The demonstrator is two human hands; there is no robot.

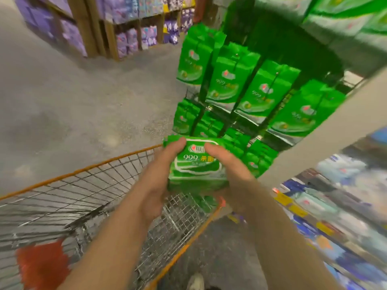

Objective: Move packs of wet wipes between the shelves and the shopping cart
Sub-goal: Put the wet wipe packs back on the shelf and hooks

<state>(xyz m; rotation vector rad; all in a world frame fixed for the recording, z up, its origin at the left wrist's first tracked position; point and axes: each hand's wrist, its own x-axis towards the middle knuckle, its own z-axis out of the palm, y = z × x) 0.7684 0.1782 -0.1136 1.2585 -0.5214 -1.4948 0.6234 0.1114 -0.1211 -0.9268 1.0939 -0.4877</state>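
Both hands hold one soft, rectangular green plastic pack of wet wipes (195,164) in the lower middle of the frame. The left hand (159,178) grips its left side, thumb curled over the upper left corner and the fingers hidden beneath. The right hand (234,174) grips the right side, thumb lying across the glossy top face beside the white-outlined label flap. The pack sits flat, label up, above the near right corner of the wire-mesh shopping cart with an orange rim (88,170), which fills the lower left of the frame. At that corner, just under the pack, something green (204,200) shows through the mesh, too blurred to tell apart. A blurred red flap (41,266) sits at the cart's lower left.

Just beyond the hands, in the middle right, rows of matching green packs hanging on metal pegs (257,91) slope across a display rack. A pale, smooth shelf edge (326,130) runs diagonally across the right side, with blurred blue and white packages (343,193) below it. In the upper left, wooden shelves of purple packages (129,36) stand on the speckled grey floor (69,105).
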